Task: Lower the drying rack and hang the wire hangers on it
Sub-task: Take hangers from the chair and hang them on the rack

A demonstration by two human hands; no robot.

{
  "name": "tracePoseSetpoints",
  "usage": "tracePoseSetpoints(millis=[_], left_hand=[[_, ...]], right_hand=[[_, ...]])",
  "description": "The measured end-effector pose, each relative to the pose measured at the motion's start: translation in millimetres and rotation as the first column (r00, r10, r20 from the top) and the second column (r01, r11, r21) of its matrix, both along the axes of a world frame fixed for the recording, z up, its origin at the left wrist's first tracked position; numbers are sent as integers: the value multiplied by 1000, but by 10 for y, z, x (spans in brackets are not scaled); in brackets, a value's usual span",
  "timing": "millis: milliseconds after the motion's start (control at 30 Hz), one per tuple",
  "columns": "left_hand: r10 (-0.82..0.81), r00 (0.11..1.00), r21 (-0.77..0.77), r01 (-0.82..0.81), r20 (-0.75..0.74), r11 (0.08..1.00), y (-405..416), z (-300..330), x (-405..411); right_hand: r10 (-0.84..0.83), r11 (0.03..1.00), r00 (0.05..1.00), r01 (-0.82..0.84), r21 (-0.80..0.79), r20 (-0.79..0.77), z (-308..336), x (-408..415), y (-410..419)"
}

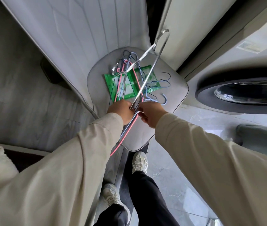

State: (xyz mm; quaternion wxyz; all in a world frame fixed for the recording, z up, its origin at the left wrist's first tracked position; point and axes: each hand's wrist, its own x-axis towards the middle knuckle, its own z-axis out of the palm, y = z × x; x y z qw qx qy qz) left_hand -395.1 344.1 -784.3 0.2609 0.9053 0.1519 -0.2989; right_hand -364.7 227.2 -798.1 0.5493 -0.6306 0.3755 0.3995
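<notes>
Step in hand, judged from the layout: gathering and sorting the wire hangers (130, 82); drying rack not in view, so lowering and hanging judged as not yet done.

Largest items first. Padded grey lounger (74, 38), quilted fabric, stitched seams, long and flat, running away from the camera. Washing machine (237, 95) to the right, smooth white casing, round dark door with glass centre. Grey seat cushion (170, 95) with rounded corners and dark piping, carrying the hanger pile. Green plastic packet (129, 93), glossy and flat, lying under the hangers.

Hangers: thin bent wire, coated pink, light blue and dark blue, hooks tangled over one another. One bare steel hanger (145, 62), shiny, thicker, raised at an angle above the pile.

Left hand (121, 111): grip clenched round the near ends of the hangers, pink wire trailing below it. Right hand (150, 114): fingers curled at the same bundle, apparently pinching wires.

Next move calls for freeing the interlocked hooks without snagging, then carrying the bundle to the rack.
</notes>
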Motion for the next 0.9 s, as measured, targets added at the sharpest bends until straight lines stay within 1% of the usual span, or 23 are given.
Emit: tracePoseSetpoints(millis=[133,200,300,333,400,467,567,633,733,833,900], left_hand=[[129,992,-134,-127,9,983,51,111,35],[150,988,-174,-144,23,974,87,175,57],[162,985,-127,-154,57,980,115,303,41],[176,982,-113,-167,67,979,123,356,40],[219,973,-127,-209,71,970,140,508,60],[278,959,-185,-264,54,947,136,652,100],[397,915,-298,-360,70,884,174,858,176],[437,897,-323,-394,71,861,207,992,228],[405,909,-267,-367,102,891,251,1109,281],[353,931,-245,-323,91,914,223,1165,245],[327,941,-236,-298,94,925,168,1223,212]], right_hand=[[-20,999,1000,19,33,20,83,40,80],[-21,998,999,18,66,39,117,59,117],[-46,994,996,38,101,72,187,63,138],[-56,995,996,49,89,76,234,60,154],[-130,989,989,124,82,70,380,68,188],[-221,972,973,214,97,66,516,99,216],[-213,976,969,203,81,130,706,123,223],[-234,972,965,230,45,122,789,143,168],[-116,993,975,116,13,190,806,151,92],[-165,985,953,173,-8,254,899,132,62],[-150,988,945,155,3,291,1038,115,64]])
